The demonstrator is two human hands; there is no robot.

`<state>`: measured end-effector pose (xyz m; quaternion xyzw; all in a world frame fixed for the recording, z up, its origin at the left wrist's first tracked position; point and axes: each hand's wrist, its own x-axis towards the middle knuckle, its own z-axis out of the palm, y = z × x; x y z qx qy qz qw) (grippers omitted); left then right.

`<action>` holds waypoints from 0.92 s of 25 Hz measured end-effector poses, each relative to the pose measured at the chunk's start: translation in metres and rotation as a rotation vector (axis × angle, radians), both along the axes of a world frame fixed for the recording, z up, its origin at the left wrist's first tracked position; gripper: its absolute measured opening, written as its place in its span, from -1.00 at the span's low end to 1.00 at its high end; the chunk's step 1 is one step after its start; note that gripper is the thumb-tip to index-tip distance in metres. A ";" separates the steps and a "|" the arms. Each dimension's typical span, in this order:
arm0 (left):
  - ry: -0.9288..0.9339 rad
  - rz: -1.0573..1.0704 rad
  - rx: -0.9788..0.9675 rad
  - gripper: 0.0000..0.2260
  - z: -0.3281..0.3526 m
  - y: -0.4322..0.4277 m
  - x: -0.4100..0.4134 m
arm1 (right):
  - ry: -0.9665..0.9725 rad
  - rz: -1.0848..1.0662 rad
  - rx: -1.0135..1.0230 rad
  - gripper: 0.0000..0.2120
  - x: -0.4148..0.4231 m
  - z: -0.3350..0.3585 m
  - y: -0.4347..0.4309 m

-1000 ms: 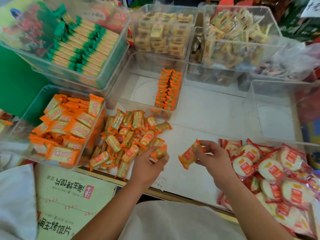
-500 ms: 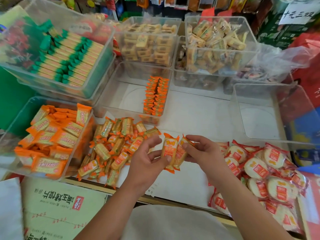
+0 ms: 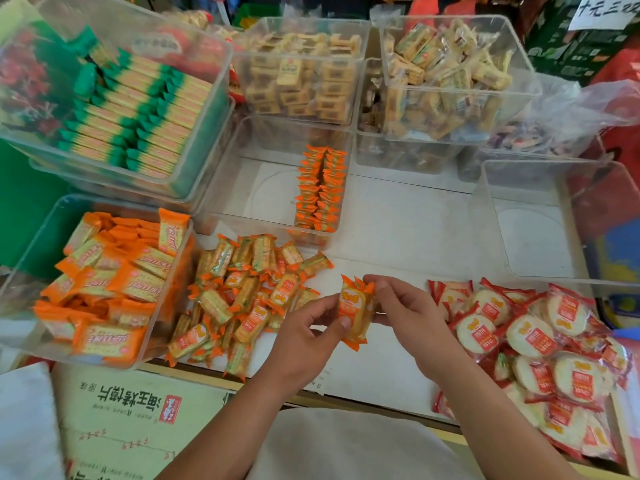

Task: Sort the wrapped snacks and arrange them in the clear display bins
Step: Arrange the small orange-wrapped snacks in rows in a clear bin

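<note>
The small stack of orange-and-yellow wrapped snack packets [image 3: 356, 311], apparently two pressed face to face, was held above the white counter [image 3: 398, 230], roughly midway between both hands. Its long axis ran away from the person, one crimped end pointing toward the far bins. The left hand [image 3: 304, 341] pinched the stack's left face between thumb and fingertips. The right hand [image 3: 408, 313] closed on the opposite side, its fingers curled round the upper end. Neither grip had slack in it, and neither held anything else.

Almost straight ahead, well apart from the stack, stood the clear plastic display bin [image 3: 239, 202]. A row of matching orange packets [image 3: 320, 188] stood on edge along its right wall, running away from the person. The right hand's fingertips seemed slightly nearer that row. The stack would probably need turning to sit on edge like them.

A loose pile of similar orange packets [image 3: 242, 296] lay just left of the left hand, and the red-wrapped round crackers [image 3: 536, 337] just right of the right hand.
</note>
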<state>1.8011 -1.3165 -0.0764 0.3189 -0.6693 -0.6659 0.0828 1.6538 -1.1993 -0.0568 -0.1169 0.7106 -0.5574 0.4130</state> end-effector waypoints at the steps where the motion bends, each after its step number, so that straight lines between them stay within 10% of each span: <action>1: -0.008 -0.013 -0.009 -0.73 -0.003 -0.006 0.003 | -0.026 0.007 -0.007 -0.79 0.004 0.001 -0.006; 8: -0.095 -0.037 -0.046 -0.81 -0.035 -0.059 0.017 | 0.108 -0.001 0.137 -0.64 0.020 -0.018 -0.048; 16: -0.683 -0.184 -0.714 -0.63 -0.114 -0.128 0.001 | 0.147 -0.113 0.206 -0.67 0.007 -0.023 -0.075; 23: -0.442 -0.080 -0.440 -0.64 -0.098 -0.136 0.009 | 0.215 -0.105 0.237 -0.65 -0.010 -0.020 -0.084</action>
